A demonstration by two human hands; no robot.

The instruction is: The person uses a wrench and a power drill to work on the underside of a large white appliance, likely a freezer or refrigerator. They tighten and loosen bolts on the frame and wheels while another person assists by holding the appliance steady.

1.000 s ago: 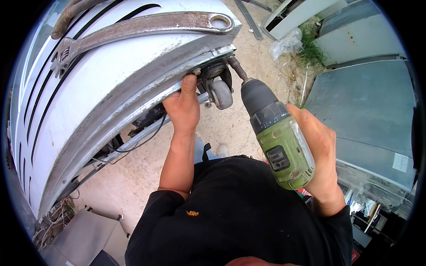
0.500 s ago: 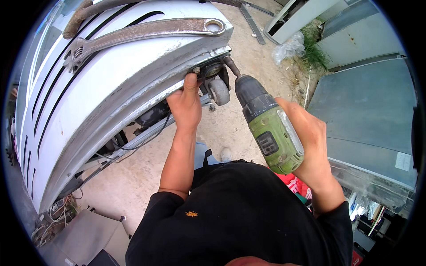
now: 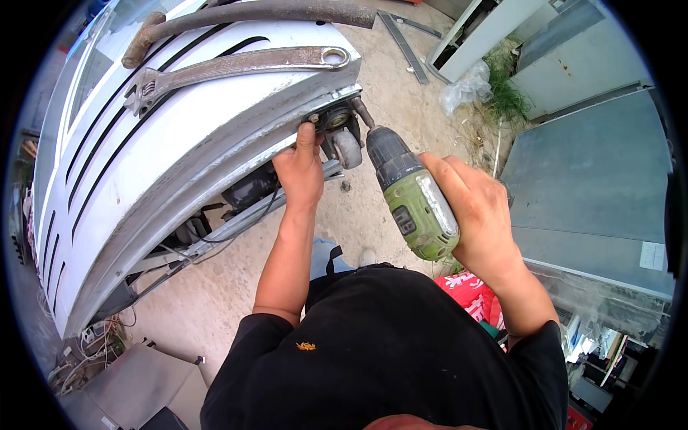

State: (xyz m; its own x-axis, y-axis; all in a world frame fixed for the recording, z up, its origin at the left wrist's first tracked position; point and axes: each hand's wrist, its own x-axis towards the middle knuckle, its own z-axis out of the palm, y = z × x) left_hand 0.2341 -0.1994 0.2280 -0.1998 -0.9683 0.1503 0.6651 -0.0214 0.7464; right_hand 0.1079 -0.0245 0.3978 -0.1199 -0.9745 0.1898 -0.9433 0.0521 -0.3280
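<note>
A white cabinet (image 3: 172, 118) with black stripes lies tipped at the left, its underside facing me. At its near right corner is a caster (image 3: 349, 149) on a dark mount. My left hand (image 3: 299, 172) grips the cabinet's lower edge beside the caster, thumb just under a bolt (image 3: 313, 119), other fingers mostly hidden. My right hand (image 3: 476, 215) is wrapped round a green and black cordless drill (image 3: 416, 208). The drill's long socket (image 3: 363, 112) points up-left and meets the caster mount's right side; the exact contact is hidden.
An adjustable wrench (image 3: 236, 66) and a hammer (image 3: 265, 10) lie on the cabinet's side. Behind the opening sit a black compressor-like part (image 3: 249, 188) and loose cables. Grey panels (image 3: 584, 186) stand at the right; a plastic bag (image 3: 466, 89) and metal strips (image 3: 403, 44) are on the ground.
The drill and my right hand have shifted slightly left, with the socket still at the caster mount. My left hand keeps its hold. The whole view has shifted a little, showing more of the hammer.
</note>
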